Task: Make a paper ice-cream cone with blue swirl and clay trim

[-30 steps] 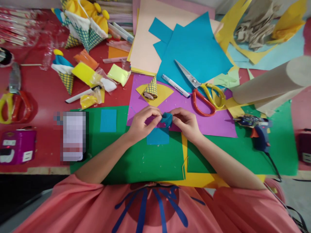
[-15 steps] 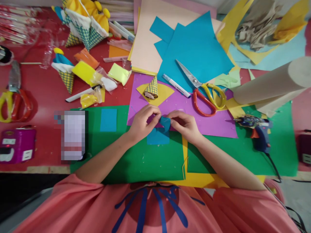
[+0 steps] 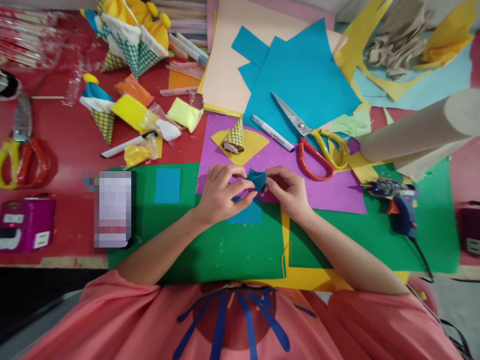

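**Blue paper piece: handling and hand pose**

Location. The blue piece (image 3: 255, 181) is held between both hands just above the table, over the seam where the purple sheet (image 3: 322, 187) meets the green sheet (image 3: 210, 245). A flat blue rectangle (image 3: 247, 215) lies directly below it on the green sheet.

Handling. The piece appears to be thin craft paper: very light, flexible, and likely to crease for good under hard pressure. It is small and already bent into a curved fold, so a light pinch at the edges should suffice. A grip on the middle would probably flatten the shape. The surface looks matte, so slipping seems unlikely.

Left hand (image 3: 219, 192). Fingers curled inward, closed on the left side of the piece; thumb and forefinger form the pinch. The forearm lies diagonally across the green sheet.

Right hand (image 3: 287, 189). Fingers drawn together at the tips, pinching the right edge of the piece. The wrist is low, near the purple sheet; the forearm runs back to the right.

Nearby items. Scissors (image 3: 318, 145) and a pen (image 3: 272, 132) lie beyond the hands. A glue gun (image 3: 397, 200) rests to the right on the green sheet. A patterned cone (image 3: 234, 136) sits on a yellow cut-out.
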Motion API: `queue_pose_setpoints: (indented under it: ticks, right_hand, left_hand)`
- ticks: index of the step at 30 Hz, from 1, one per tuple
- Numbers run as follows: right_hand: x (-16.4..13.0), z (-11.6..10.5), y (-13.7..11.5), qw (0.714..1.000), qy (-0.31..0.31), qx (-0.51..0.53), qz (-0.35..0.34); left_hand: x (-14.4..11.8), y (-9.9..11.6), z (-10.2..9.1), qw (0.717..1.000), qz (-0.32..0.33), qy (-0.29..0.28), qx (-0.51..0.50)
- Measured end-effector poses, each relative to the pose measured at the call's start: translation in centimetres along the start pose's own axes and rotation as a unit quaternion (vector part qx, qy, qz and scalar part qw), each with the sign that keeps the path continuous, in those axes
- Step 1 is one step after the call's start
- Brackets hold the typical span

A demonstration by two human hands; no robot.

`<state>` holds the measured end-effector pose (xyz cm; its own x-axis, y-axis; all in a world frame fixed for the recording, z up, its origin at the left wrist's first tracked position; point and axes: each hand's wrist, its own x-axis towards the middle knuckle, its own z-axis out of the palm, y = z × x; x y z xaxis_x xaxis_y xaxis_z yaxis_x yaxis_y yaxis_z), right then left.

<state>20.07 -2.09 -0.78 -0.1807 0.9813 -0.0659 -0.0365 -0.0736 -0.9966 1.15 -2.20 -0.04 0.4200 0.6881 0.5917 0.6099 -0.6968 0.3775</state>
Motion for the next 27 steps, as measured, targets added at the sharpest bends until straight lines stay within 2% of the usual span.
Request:
queue_pose_setpoints:
  ticks: [6, 12, 19, 27]
  right_hand:
    - [0.0, -0.1, 0.1, 1.0, 0.012, 0.017, 0.007]
    - [0.1, -0.1, 0.1, 1.0, 0.019, 0.013, -0.001]
    - [0.1, -0.1, 0.1, 1.0, 0.016, 0.005, -0.005]
    - [-0.4, -0.4, 0.0, 0.998, -0.045, -0.016, -0.026]
  left_hand:
    - [0.3, -0.2, 0.0, 0.998, -0.042, -0.003, -0.044]
    - [0.6, -0.3, -0.2, 0.971, -0.159, -0.047, -0.17]
    - [0.7, -0.8, -0.5, 0.974, -0.154, -0.022, -0.166]
    - [0.7, -1.6, -0.2, 0.979, -0.161, -0.011, -0.12]
